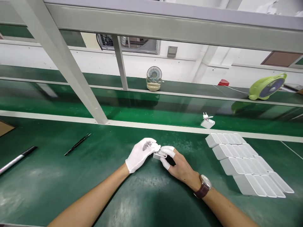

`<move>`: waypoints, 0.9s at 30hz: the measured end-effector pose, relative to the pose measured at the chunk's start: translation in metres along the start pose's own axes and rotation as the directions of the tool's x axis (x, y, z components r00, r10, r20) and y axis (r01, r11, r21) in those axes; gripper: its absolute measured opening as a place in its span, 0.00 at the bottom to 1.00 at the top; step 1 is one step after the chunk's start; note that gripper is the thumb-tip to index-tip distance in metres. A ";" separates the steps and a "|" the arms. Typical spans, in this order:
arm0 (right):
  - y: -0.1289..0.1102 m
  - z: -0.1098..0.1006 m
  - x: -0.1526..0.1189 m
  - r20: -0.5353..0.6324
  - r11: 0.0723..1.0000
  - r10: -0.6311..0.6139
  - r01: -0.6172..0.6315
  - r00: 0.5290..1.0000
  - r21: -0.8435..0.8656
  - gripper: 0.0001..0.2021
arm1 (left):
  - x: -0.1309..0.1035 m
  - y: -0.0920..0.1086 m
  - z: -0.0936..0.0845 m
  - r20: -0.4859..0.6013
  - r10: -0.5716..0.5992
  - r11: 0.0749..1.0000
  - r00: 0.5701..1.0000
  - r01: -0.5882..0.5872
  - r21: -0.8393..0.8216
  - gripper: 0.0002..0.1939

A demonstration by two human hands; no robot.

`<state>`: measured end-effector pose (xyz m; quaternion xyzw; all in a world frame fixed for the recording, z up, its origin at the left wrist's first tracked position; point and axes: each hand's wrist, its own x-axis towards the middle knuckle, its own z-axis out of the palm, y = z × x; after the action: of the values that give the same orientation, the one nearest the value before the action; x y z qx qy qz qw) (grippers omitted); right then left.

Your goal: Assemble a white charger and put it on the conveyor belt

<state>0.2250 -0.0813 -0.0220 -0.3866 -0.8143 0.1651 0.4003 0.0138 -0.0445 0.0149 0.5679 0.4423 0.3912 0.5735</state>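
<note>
Our forearms (pixel 99 195) cross the near edge of the desk (pixel 132 205). Left hand (pixel 141 155) pinches a white cover (pixel 155 147), right hand (pixel 177 162) a small white case (pixel 158 156), mid-desk — unclosed, we judge. One plug unit (pixel 207 123) sits by the far edge; white shells (pixel 233 166), rowed toward the right edge, look unworked.

No writing or number can be read: the dial of the wristwatch (pixel 205 181) is too small (its markings blur), as is the lime-green fan (pixel 266 87), beyond the wristwatch rightward.
</note>
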 end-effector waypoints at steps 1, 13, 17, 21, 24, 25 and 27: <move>-0.001 0.000 0.000 0.027 1.000 -0.009 0.009 1.000 -0.018 0.22 | 0.000 0.000 0.000 0.002 0.000 1.000 1.000 0.000 -0.001 0.18; 0.011 0.002 0.013 0.055 0.527 0.502 -0.356 0.863 0.772 0.17 | -0.001 -0.015 0.013 0.004 0.380 0.848 0.925 -0.351 0.398 0.40; 0.002 0.001 0.013 0.282 0.099 0.574 -0.406 0.769 0.908 0.17 | -0.005 -0.011 0.021 0.134 0.643 0.602 0.754 -0.605 0.520 0.32; -0.007 0.003 0.013 0.344 0.024 0.554 -0.427 0.758 0.904 0.15 | -0.008 -0.005 0.022 0.176 0.657 0.558 0.733 -0.630 0.541 0.27; -0.007 0.005 0.013 0.358 0.034 0.539 -0.444 0.763 0.895 0.15 | -0.009 -0.007 0.020 0.145 0.593 0.621 0.792 -0.565 0.543 0.28; -0.006 0.006 0.012 0.362 0.037 0.533 -0.448 0.765 0.893 0.16 | -0.010 -0.008 0.020 0.129 0.585 0.635 0.801 -0.551 0.541 0.29; -0.005 0.006 0.012 0.365 0.038 0.530 -0.452 0.766 0.891 0.16 | -0.010 -0.011 0.019 0.112 0.574 0.652 0.812 -0.535 0.538 0.29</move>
<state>0.2131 -0.0752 -0.0168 -0.3194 -0.3418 0.7345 0.4916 0.0285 -0.0604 0.0040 0.8005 0.3592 0.4237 0.2249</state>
